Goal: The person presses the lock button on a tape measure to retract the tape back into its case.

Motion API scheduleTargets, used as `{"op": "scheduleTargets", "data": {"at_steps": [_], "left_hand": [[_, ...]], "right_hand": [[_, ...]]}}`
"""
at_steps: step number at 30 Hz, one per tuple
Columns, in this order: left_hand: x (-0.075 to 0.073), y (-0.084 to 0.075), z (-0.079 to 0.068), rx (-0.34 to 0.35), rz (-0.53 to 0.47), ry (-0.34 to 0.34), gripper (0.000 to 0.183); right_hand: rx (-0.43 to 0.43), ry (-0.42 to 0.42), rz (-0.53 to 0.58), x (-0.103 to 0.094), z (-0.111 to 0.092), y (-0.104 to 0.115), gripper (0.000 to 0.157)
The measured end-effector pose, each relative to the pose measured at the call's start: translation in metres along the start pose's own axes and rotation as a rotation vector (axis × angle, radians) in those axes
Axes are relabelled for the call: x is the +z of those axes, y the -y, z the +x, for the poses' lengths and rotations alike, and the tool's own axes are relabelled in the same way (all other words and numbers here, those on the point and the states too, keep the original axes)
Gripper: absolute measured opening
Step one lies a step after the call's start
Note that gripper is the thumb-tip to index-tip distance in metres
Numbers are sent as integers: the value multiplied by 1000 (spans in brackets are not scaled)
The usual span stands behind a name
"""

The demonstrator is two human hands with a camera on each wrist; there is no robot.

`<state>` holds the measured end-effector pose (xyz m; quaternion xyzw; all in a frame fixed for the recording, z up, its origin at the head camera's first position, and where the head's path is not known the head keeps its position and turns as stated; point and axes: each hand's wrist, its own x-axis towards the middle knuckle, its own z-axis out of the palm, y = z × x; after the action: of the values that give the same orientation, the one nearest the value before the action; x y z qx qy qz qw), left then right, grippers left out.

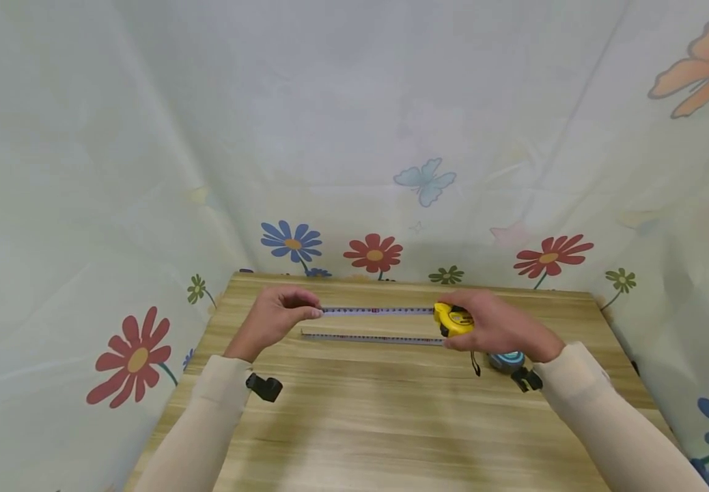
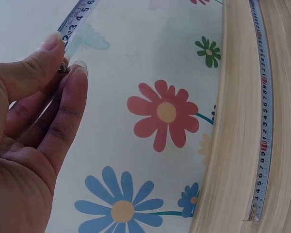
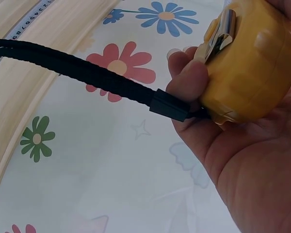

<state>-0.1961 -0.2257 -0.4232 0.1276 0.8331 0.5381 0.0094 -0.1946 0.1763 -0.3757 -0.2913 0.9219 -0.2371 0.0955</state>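
Note:
My right hand [image 1: 494, 324] grips a yellow tape measure [image 1: 453, 318], its fingers wrapped round the case. From that case a length of marked blade [image 1: 379, 311] runs left, raised above the table. Its end is pinched between the thumb and fingers of my left hand [image 1: 274, 316]; the left wrist view shows the metal end hook [image 2: 64, 68] at the fingertips. A black wrist strap [image 3: 82, 73] hangs off the yellow case. Below, a second tape measure [image 1: 505, 361], grey and blue, lies on the table, partly hidden by my right hand and wrist. Its blade [image 1: 373, 337] is drawn out leftward.
The wooden table [image 1: 354, 424] spans the space under both arms. Behind its far edge and at both sides hangs a pale curtain [image 1: 342, 137] printed with flowers and butterflies. Black wrist mounts [image 1: 265, 387] sit on the sleeves.

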Motion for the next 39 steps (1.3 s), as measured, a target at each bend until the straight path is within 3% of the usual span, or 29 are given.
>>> {"op": "scheduleTargets", "data": {"at_steps": [39], "left_hand": [[9,-3,1,15,-2,13,13]], "right_hand": [[-14,6,-16,4,4,3,65]]}}
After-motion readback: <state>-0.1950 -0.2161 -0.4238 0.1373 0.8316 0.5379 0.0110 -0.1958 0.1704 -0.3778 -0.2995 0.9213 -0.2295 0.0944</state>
